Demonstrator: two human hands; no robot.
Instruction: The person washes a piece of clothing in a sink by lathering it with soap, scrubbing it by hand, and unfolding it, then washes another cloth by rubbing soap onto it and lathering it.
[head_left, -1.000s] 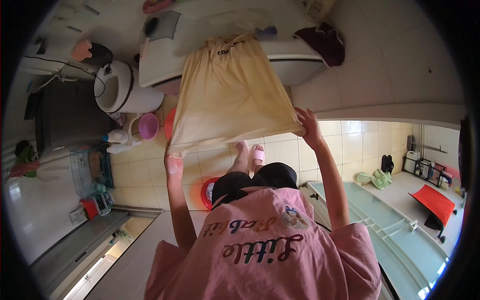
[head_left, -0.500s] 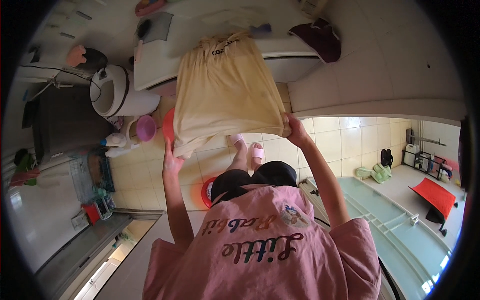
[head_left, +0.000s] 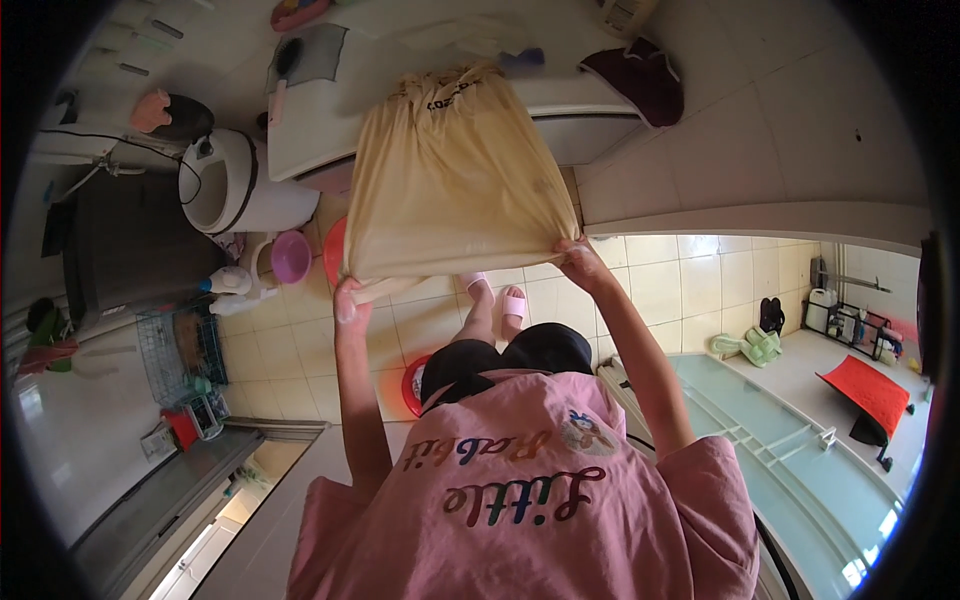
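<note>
Both arms stretched forward; left hand and right hand clenched, level, well apart.

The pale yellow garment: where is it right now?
In the head view, the pale yellow garment hangs upper centre, stretched between the left hand and right hand, its far end on the white counter.

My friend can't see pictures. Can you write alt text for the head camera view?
A person's left hand and right hand hold up a pale yellow garment by its edge, above a tiled floor, beside a white washing machine.
</note>
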